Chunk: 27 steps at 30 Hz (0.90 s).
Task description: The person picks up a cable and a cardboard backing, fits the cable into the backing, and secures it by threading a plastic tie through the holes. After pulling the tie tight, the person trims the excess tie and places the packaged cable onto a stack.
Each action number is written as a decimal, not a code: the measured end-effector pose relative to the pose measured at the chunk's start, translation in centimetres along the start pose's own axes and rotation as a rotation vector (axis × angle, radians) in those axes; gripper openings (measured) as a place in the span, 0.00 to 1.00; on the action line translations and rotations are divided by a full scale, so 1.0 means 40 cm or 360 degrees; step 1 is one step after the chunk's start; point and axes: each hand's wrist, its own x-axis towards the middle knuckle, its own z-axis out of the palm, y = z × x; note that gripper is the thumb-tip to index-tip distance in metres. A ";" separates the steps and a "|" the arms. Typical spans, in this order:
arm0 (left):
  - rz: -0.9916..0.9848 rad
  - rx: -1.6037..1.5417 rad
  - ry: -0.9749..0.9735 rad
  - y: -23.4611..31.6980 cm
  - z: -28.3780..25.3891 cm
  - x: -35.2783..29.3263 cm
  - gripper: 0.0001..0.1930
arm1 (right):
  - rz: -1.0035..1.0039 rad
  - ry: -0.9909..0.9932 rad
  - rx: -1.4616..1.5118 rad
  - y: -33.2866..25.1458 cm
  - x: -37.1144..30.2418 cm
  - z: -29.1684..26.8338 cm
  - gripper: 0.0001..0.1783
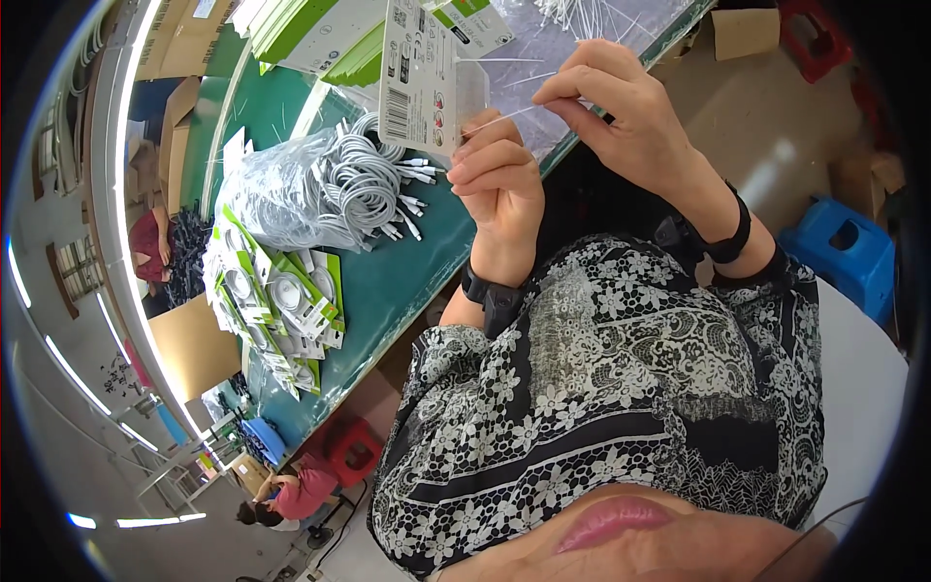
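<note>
My left hand is closed on the lower edge of a white printed package card, held upright above the table with its printed back showing. A clear plastic blister sits against the card's far side. Thumb and fingertips of my right hand pinch a thin white plastic tie, which stretches across to my left fingertips. Whether the tie passes through the card is hidden by my left fingers.
On the green table lie a clear bag of coiled white cables, a heap of packaged cables, stacked green-and-white cards and loose white ties. A blue stool stands at right. Other people sit farther off at left.
</note>
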 end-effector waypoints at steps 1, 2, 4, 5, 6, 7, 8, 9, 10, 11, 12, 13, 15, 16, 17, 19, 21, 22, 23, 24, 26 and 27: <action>-0.0005 -0.0002 0.0013 0.001 -0.002 0.008 0.02 | 0.0027 -0.0001 0.0016 0.005 0.004 -0.003 0.09; 0.0006 0.0008 0.0015 0.003 -0.001 0.003 0.02 | 0.0046 -0.0008 0.0053 0.004 0.007 0.003 0.10; 0.0024 0.0034 -0.0012 0.009 0.006 -0.003 0.03 | 0.0033 -0.0026 0.0044 -0.004 0.015 0.013 0.10; 0.0012 0.0044 0.0022 0.011 0.009 -0.007 0.03 | 0.0027 -0.0041 0.0028 -0.010 0.022 0.019 0.10; 0.0006 0.0061 0.0046 0.015 0.011 -0.012 0.04 | 0.0011 -0.0060 0.0021 -0.019 0.030 0.028 0.10; 0.0029 0.0116 0.0019 0.016 0.036 -0.034 0.05 | 0.0019 -0.0110 0.0027 -0.045 0.046 0.047 0.09; -0.0009 0.0126 0.0086 0.047 0.031 -0.058 0.08 | 0.0010 -0.0148 0.0017 -0.055 0.044 0.074 0.09; 0.0022 0.0192 0.0095 0.071 0.026 -0.083 0.10 | 0.0047 -0.0177 0.0035 -0.055 0.041 0.104 0.08; 0.0134 0.0423 0.0163 0.085 0.011 -0.091 0.14 | 0.0073 -0.0221 0.0065 -0.051 0.032 0.127 0.08; 0.0193 0.0667 0.0313 0.112 -0.007 -0.101 0.12 | 0.0210 -0.0250 0.0164 -0.058 0.031 0.139 0.09; 0.0371 0.1021 0.0241 0.127 -0.035 -0.098 0.17 | 0.0287 -0.0291 0.0183 -0.067 0.031 0.145 0.09; 0.0339 0.1160 0.0185 0.108 -0.028 -0.092 0.17 | 0.0313 -0.0303 0.0018 -0.014 -0.009 0.146 0.10; 0.0463 0.1339 0.0058 0.083 0.011 -0.103 0.17 | 0.0307 -0.0325 0.0085 0.078 -0.033 0.165 0.12; 0.0549 0.1448 0.0178 0.069 0.034 -0.116 0.17 | 0.0244 -0.0367 0.0168 0.090 -0.030 0.197 0.12; 0.0631 0.1543 0.0310 0.061 0.052 -0.132 0.17 | 0.0249 -0.0366 0.0335 0.098 -0.030 0.229 0.13; 0.0794 0.1653 0.0272 0.070 0.076 -0.164 0.17 | 0.0290 -0.0344 0.0624 0.121 -0.027 0.284 0.14; 0.0956 0.1811 0.0281 0.081 0.092 -0.193 0.17 | 0.0195 -0.0410 0.0639 0.144 -0.019 0.330 0.15; 0.0988 0.1829 0.0260 0.089 0.096 -0.198 0.17 | 0.0121 -0.0462 0.0606 0.156 -0.010 0.350 0.15; 0.1028 0.1869 0.0247 0.097 0.098 -0.204 0.17 | 0.0049 -0.0508 0.0565 0.160 -0.002 0.367 0.16; 0.1064 0.1905 0.0234 0.104 0.100 -0.209 0.17 | 0.0023 -0.0512 0.0581 0.159 0.003 0.382 0.16; 0.1106 0.1948 0.0200 0.113 0.107 -0.217 0.18 | -0.0027 -0.0489 0.0574 0.145 0.010 0.405 0.16; 0.1180 0.1961 0.0192 0.109 0.110 -0.219 0.17 | -0.0045 -0.0479 0.0567 0.135 0.015 0.407 0.16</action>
